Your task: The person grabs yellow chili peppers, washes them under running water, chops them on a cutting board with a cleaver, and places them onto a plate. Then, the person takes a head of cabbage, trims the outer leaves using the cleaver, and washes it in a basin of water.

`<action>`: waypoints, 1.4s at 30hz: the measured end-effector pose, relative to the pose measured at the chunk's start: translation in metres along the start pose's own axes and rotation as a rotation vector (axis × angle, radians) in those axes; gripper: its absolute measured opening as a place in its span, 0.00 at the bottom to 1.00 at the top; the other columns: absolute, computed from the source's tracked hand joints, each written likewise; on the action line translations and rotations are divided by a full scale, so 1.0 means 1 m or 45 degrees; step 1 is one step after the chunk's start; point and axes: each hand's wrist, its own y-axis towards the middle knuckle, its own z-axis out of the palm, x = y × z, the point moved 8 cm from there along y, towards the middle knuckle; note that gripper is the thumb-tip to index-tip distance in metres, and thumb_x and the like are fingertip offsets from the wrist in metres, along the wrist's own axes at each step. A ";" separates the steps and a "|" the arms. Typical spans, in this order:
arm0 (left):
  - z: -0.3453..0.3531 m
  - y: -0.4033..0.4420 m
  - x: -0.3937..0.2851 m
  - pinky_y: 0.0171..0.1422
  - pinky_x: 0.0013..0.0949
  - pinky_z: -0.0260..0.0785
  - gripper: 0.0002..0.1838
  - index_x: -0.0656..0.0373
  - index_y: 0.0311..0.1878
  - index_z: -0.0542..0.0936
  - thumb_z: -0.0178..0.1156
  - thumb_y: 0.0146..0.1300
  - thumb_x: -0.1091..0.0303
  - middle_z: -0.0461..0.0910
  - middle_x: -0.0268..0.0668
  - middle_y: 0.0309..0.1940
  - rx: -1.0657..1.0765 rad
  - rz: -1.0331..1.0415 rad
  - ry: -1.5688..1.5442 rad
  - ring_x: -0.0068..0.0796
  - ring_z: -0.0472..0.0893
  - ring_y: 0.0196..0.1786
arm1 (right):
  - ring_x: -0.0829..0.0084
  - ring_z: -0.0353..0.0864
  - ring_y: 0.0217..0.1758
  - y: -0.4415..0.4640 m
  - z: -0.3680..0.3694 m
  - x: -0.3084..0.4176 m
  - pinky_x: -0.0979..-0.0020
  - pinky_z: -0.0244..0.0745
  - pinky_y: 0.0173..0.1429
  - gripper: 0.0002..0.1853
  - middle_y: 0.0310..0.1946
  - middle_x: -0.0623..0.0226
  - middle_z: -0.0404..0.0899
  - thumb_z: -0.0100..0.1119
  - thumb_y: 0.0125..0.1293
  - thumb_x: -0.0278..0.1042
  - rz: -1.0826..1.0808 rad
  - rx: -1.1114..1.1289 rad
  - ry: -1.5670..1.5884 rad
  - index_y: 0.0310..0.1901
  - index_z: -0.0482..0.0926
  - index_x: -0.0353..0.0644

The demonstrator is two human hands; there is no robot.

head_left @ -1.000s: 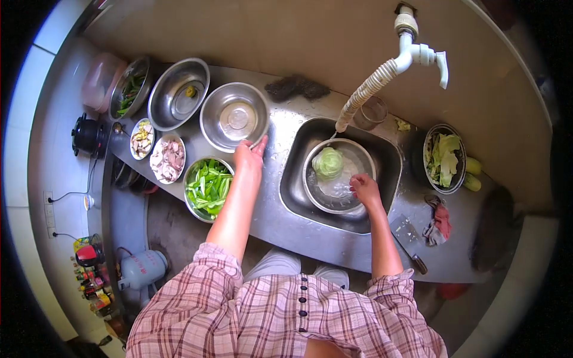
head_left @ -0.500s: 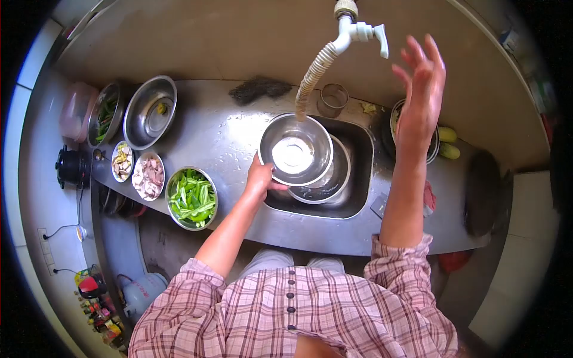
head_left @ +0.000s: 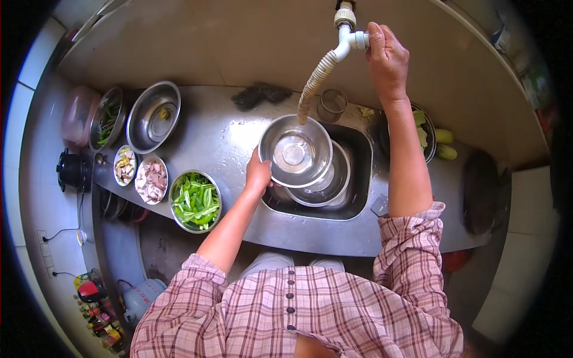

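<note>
My left hand [head_left: 258, 174] grips the near left rim of a shiny metal bowl [head_left: 280, 173], holding it beneath the end of a ribbed hose [head_left: 317, 76]. Up by the wall, my right hand [head_left: 389, 58] is closed around the handle of the white faucet [head_left: 344, 45]; the handle itself is hidden by my fingers. Under the held bowl, a second metal bowl [head_left: 340, 179] sits in the sink [head_left: 362, 197], partly covered. I cannot tell whether water runs from the hose.
Left on the counter [head_left: 239, 134] stand a bowl of sliced green peppers [head_left: 196, 201], a dish of cut meat [head_left: 151, 180], a small dish of chopped pieces [head_left: 125, 166] and a large metal bowl [head_left: 154, 116]. A glass [head_left: 332, 105] stands behind the sink. Pale green vegetables [head_left: 445, 144] lie at right.
My right hand has moved up and left from open air onto the faucet handle and closed there. The bowl stays in my left hand under the hose, nearly unmoved.
</note>
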 end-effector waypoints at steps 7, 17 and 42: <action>-0.002 0.032 0.009 0.13 0.28 0.60 0.23 0.58 0.62 0.68 0.51 0.61 0.75 0.79 0.41 0.32 -0.108 0.172 -0.117 0.23 0.73 0.16 | 0.68 0.73 0.21 0.000 0.002 -0.004 0.68 0.68 0.29 0.16 0.19 0.61 0.72 0.48 0.71 0.43 -0.007 -0.001 0.122 0.33 0.76 0.39; 0.004 0.026 -0.017 0.39 0.43 0.76 0.32 0.46 0.66 0.66 0.48 0.55 0.79 0.81 0.52 0.36 -0.145 0.312 0.409 0.47 0.82 0.33 | 0.83 0.57 0.14 -0.016 0.007 -0.006 0.76 0.56 0.18 0.17 0.14 0.76 0.61 0.41 0.73 0.47 0.530 0.383 0.456 0.45 0.76 0.45; -0.091 -0.009 -0.065 0.25 0.36 0.77 0.40 0.46 0.71 0.56 0.45 0.52 0.85 0.68 0.49 0.62 -0.946 0.987 0.566 0.47 0.83 0.33 | 0.49 0.61 0.67 -0.329 0.143 -0.210 0.55 0.64 0.65 0.54 0.66 0.39 0.56 0.71 0.48 0.56 0.954 1.100 -0.262 0.72 0.49 0.46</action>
